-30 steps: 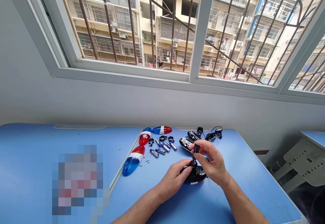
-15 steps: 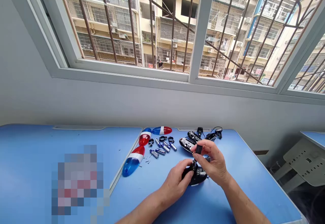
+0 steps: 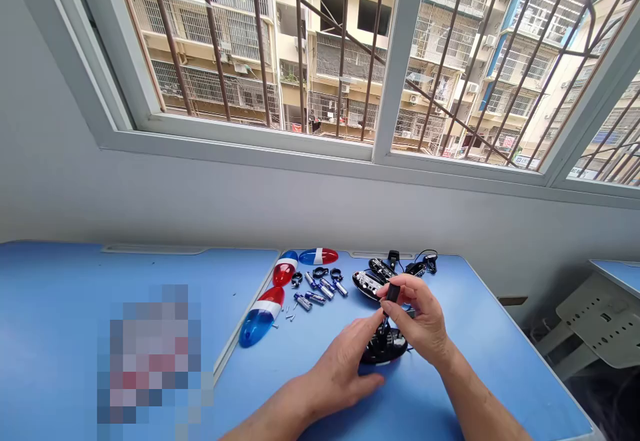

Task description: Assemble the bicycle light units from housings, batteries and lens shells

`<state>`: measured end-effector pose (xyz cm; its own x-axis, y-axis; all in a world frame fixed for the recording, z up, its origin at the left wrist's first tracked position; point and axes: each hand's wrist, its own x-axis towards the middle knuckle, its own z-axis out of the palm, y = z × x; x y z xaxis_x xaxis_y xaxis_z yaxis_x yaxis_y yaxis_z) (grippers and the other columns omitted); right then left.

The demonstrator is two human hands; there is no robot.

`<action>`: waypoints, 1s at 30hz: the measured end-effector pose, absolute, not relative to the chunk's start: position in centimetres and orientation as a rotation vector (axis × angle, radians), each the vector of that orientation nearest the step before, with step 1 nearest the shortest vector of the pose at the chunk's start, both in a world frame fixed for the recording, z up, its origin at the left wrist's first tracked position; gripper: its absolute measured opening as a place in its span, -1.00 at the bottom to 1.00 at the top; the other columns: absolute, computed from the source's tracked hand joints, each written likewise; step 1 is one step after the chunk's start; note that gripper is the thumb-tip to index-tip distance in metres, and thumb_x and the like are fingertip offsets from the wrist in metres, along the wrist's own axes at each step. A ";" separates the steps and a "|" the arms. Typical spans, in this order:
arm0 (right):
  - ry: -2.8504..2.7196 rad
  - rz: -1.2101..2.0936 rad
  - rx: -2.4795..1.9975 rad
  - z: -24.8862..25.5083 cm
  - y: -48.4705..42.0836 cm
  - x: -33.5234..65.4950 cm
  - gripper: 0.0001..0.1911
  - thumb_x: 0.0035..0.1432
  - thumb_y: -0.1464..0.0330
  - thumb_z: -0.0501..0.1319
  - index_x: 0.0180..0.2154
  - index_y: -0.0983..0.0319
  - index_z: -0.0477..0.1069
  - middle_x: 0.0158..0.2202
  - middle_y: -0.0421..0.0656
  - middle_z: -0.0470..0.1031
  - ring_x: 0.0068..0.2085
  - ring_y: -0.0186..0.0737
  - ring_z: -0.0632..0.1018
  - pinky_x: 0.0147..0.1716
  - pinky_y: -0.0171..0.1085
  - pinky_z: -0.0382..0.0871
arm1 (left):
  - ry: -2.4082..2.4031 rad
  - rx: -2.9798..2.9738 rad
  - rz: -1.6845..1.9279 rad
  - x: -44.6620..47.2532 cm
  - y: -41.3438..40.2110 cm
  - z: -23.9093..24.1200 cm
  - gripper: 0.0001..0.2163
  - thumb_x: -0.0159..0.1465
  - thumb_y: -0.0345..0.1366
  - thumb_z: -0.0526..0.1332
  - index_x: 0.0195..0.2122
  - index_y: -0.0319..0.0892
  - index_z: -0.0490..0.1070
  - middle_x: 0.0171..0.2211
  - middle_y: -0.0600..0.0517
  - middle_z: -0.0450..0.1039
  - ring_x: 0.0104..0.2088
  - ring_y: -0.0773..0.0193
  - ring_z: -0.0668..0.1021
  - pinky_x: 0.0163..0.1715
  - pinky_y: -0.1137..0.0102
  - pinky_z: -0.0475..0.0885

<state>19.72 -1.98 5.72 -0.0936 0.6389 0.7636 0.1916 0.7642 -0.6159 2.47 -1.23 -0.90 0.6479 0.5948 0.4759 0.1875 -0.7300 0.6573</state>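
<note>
Pinched between the thumb and fingers of my right hand [image 3: 419, 314] is a small black handle-shaped piece [image 3: 393, 293]. It stands nearly upright above a black oval light base [image 3: 393, 348], and its lower end is too small to make out. My left hand [image 3: 347, 361] lies beside the base, fingers stretched out and thumb spread low. Its fingertips reach close to the underside of the black piece; whether they touch it I cannot tell. Part of the base is hidden behind the left hand.
Red, white and blue covers [image 3: 263, 314] lie to the left. Nearby are several batteries [image 3: 303, 302], black ring clamps [image 3: 321, 272] and small screws [image 3: 291, 318]. More open bases [image 3: 367, 283] and a wired black piece [image 3: 430, 263] sit farther back.
My left hand has let go of the base; its thumb has swung down and away, and its fingers have straightened. My right hand stays almost in place with the black piece.
</note>
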 end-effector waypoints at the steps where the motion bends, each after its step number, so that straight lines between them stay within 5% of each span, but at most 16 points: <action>1: -1.654 0.425 -0.673 5.7 -2.0 19.8 -0.74 0.21 0.43 0.24 -0.06 0.10 0.34 -0.26 -0.16 0.58 -0.27 -0.23 0.62 -0.41 -0.31 0.54 | 0.625 2.327 0.887 2.3 -1.2 -0.9 -0.14 0.10 -0.43 0.29 0.37 0.02 -0.12 0.22 -0.10 0.29 0.10 -0.07 0.42 0.09 0.08 0.36; 20: -1.645 0.618 -0.667 5.9 -1.8 20.2 -0.77 0.23 0.35 0.25 -0.07 0.09 0.34 -0.24 -0.15 0.61 -0.27 -0.22 0.62 -0.44 -0.33 0.52 | 0.619 2.414 0.762 2.2 -1.0 -0.6 -0.05 0.12 -0.56 0.15 0.38 0.11 -0.43 0.16 -0.07 0.34 0.01 -0.02 0.46 -0.03 0.15 0.41; 30: -1.636 0.892 -0.618 6.0 -1.6 20.8 -0.80 0.26 0.34 0.22 -0.07 0.07 0.31 -0.18 -0.16 0.59 -0.25 -0.27 0.60 -0.37 -0.33 0.50 | 0.585 2.416 0.788 2.2 -1.0 -0.3 -0.16 0.19 -0.50 0.12 0.38 0.09 -0.36 0.11 -0.06 0.38 -0.05 0.01 0.48 -0.08 0.18 0.43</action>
